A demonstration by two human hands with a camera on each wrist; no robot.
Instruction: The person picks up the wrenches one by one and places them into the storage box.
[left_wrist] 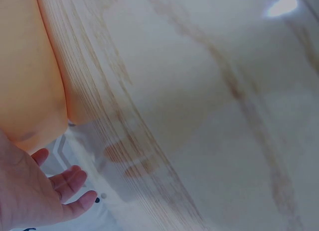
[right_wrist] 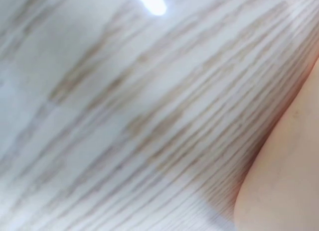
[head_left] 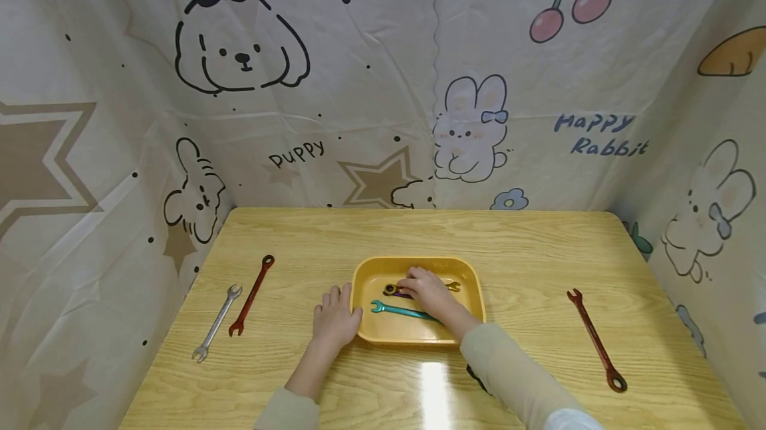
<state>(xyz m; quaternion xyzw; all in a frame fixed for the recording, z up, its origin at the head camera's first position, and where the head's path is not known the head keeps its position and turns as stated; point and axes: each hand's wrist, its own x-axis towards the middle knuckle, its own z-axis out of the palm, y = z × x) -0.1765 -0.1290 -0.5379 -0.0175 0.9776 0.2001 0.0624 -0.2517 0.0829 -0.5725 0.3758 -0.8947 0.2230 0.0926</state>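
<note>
The right hand reaches into the shallow yellow plastic tray, fingers curled over a gold wrench beside a teal wrench; whether it grips is unclear; the left hand rests flat, fingers relaxed, against the tray's left rim.

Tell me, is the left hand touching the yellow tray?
Touching. In the head view the left hand lies flat on the table with its fingertips against the tray's left rim, no gap showing between them.

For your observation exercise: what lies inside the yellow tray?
In the yellow tray: a teal wrench and a gold wrench, partly covered by the right hand. A dark tool's rest is hidden.
</note>
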